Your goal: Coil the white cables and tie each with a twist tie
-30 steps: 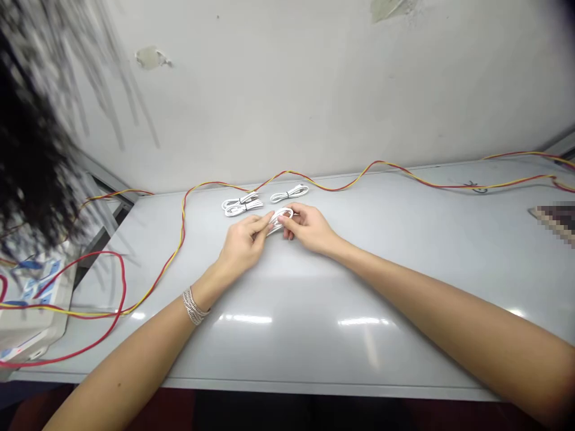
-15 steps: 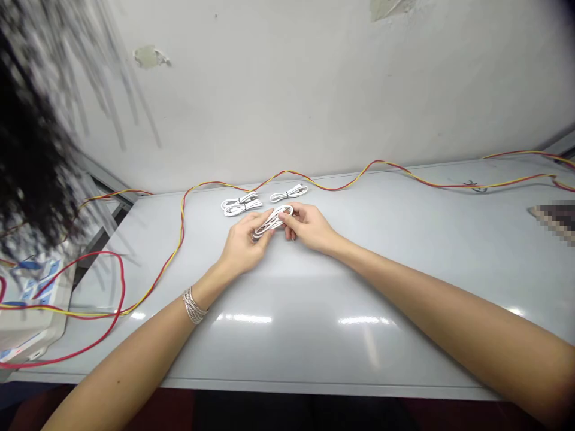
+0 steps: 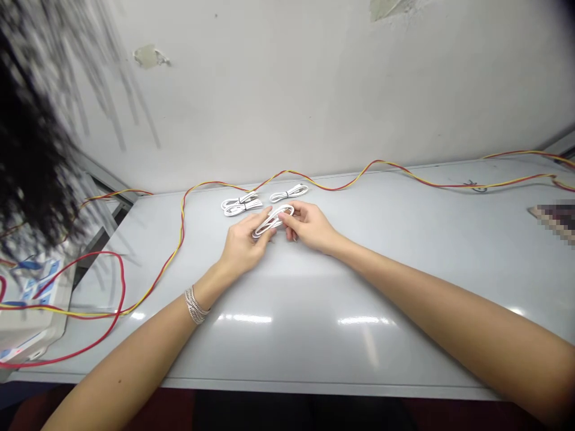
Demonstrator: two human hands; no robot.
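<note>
A coiled white cable (image 3: 271, 220) is stretched between my two hands, above the grey table. My left hand (image 3: 245, 242) is closed round the left end of the coil, thumb and fingers pinching it. The right end is pinched by my right hand (image 3: 309, 226), whose thumb lies on top of the loops; the curled lower fingers are partly hidden. Just beyond my hands lie white cable bundles (image 3: 241, 204), bound with a dark tie. Another tied white cable (image 3: 289, 193) rests to the right of them.
Twisted red and yellow wires (image 3: 182, 221) run along the table's back edge and down its left side. A white power strip (image 3: 40, 317) with a red wire (image 3: 123, 281) sits at the left. Blurred dark strands hang upper left. A blurred-out object (image 3: 557, 220) lies far right.
The loops of the held cable have spread slightly apart between my hands. Both hands stay nearly in the same place.
</note>
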